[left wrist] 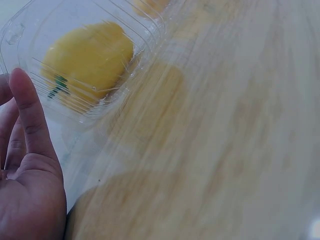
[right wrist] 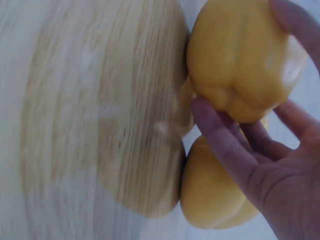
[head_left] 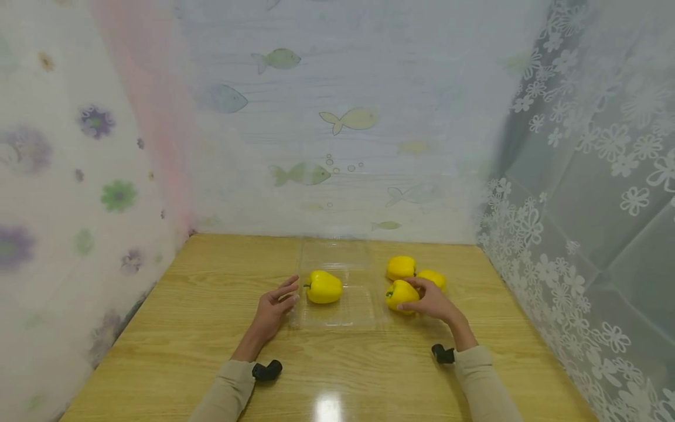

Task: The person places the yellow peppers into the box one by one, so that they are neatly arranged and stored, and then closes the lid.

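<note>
A clear plastic clamshell box point(head_left: 358, 313) lies on the table with its lid point(head_left: 334, 252) folded back. One yellow bell pepper point(head_left: 324, 287) rests on its side in it, green stem to the left. Beside the box's left wall is my left hand point(head_left: 274, 308), its fingers loosely extended and holding nothing; in the left wrist view the thumb point(left wrist: 32, 115) is close to the wall. To the right of the box, my right hand point(head_left: 435, 302) grips another yellow bell pepper point(right wrist: 240, 55), thumb and fingers on opposite sides. Whether that pepper touches the table is unclear.
Two more yellow bell peppers, a back one point(head_left: 401, 268) and a right one point(head_left: 435, 278), lie close behind the gripped pepper. Patterned curtains point(head_left: 337, 146) border the wooden table point(head_left: 337, 357) at the back and sides. Each wrist carries a black camera mount point(head_left: 268, 370).
</note>
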A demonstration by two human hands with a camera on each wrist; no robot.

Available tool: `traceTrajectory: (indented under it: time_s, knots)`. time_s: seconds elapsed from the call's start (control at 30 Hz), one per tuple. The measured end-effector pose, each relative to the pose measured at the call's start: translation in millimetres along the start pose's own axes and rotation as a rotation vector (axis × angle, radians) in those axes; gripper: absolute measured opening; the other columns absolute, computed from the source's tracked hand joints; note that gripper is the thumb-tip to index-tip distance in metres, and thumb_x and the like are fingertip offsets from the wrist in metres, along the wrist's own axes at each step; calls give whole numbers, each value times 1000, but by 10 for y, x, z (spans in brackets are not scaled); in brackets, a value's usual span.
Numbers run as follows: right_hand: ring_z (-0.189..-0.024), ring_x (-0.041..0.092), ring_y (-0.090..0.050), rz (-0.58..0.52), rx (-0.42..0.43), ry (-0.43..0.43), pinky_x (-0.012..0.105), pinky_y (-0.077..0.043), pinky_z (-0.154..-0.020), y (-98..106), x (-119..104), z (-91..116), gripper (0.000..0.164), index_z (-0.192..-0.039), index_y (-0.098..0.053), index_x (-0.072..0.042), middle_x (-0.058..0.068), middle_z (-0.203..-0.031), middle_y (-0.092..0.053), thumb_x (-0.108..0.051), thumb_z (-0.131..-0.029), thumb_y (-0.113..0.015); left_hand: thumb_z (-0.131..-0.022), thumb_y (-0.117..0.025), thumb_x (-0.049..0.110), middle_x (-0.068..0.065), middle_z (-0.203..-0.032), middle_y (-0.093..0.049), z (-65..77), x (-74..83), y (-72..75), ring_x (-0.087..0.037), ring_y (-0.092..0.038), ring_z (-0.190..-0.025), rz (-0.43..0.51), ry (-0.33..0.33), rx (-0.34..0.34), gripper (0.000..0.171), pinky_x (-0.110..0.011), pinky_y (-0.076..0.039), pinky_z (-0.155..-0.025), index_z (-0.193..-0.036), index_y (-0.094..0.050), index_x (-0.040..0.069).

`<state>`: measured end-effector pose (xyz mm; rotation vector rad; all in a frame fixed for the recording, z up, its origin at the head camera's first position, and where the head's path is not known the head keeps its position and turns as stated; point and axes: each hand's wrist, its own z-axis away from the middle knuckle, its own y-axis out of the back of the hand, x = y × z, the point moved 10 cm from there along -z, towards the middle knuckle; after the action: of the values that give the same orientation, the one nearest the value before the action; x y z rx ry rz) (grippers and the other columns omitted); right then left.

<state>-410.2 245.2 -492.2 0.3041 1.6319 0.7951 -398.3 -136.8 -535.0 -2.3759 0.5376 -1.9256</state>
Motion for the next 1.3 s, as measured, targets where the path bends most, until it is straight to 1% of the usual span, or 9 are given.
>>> traceTrajectory:
  time_s: [0.1, 0.23, 0.37, 0.5, 0.63, 0.77, 0.87, 1.0, 1.3]
  knots:
    - [-103, 25, -62, 6, 5, 14, 36, -53, -83, -15, -40, 7, 77, -145, -53, 1, 22, -137, -58, -29, -82, -86, -99, -63, 1, -19, -161, -36, 9, 3, -3, -6, -62, -106, -2, 0, -4, 50, -17, -53, -72, -138, -44, -24]
    - [-113, 33, -61, -13, -8, 20, 46, -53, -91, -55, -29, 17, 77, -147, -49, 3, 25, -141, -54, -24, -85, -85, -99, -63, 2, -19, -162, -34, 23, 3, -11, -9, -60, -115, 3, 8, -7, 51, -17, -53, -72, -138, -42, -25]
    - [-121, 38, -57, -93, -32, 45, 51, -50, -97, -68, -4, 16, 74, -149, -46, 2, 27, -146, -49, -19, -88, -82, -99, -63, 1, -21, -162, -34, 11, -7, -6, -11, -59, -117, 0, 11, 3, 50, -17, -53, -72, -138, -44, -24]
    - [-125, 38, -55, -175, -62, 70, 42, -50, -99, -59, 17, 10, 71, -151, -45, -1, 24, -152, -45, -16, -90, -79, -99, -64, 3, -21, -162, -34, 1, 5, -10, -14, -56, -122, -10, 6, 3, 50, -17, -53, -72, -137, -46, -23]
    - [-135, 41, -48, -244, -114, 73, 33, -49, -100, -100, 60, 8, 70, -155, -40, -5, 22, -158, -38, -15, -95, -74, -99, -64, 3, -21, -162, -34, 5, 17, -13, -14, -57, -122, -8, 4, 1, 50, -17, -53, -72, -137, -46, -24]
    - [-141, 45, -40, -297, -167, 72, 31, -51, -98, -159, 74, 10, 69, -159, -32, -5, 25, -161, -30, -17, -100, -67, -99, -64, 1, -23, -162, -33, 5, 19, -7, -14, -59, -120, 2, -5, 0, 49, -17, -53, -71, -136, -45, -25]
    - [-140, 46, -41, -342, -197, 48, 35, -54, -95, -205, 91, 6, 70, -160, -27, -6, 28, -161, -28, -18, -102, -64, -99, -63, -1, -23, -162, -33, 2, 19, -7, -12, -60, -116, 13, -7, 0, 49, -17, -53, -71, -136, -44, -25]
    - [-135, 44, -46, -395, -230, 25, 42, -57, -93, -259, 107, 3, 69, -162, -25, -9, 29, -159, -28, -16, -103, -61, -98, -64, -1, -24, -162, -33, 2, 18, -13, -9, -61, -111, 22, -6, 1, 50, -17, -53, -71, -136, -43, -26]
    - [-128, 34, -55, -440, -253, 75, 42, -57, -93, -292, 68, 21, 71, -162, -23, -6, 32, -156, -31, -11, -102, -62, -98, -64, 1, -24, -161, -34, 2, 18, 1, -10, -62, -114, 0, -11, 2, 50, -17, -53, -70, -136, -44, -26]
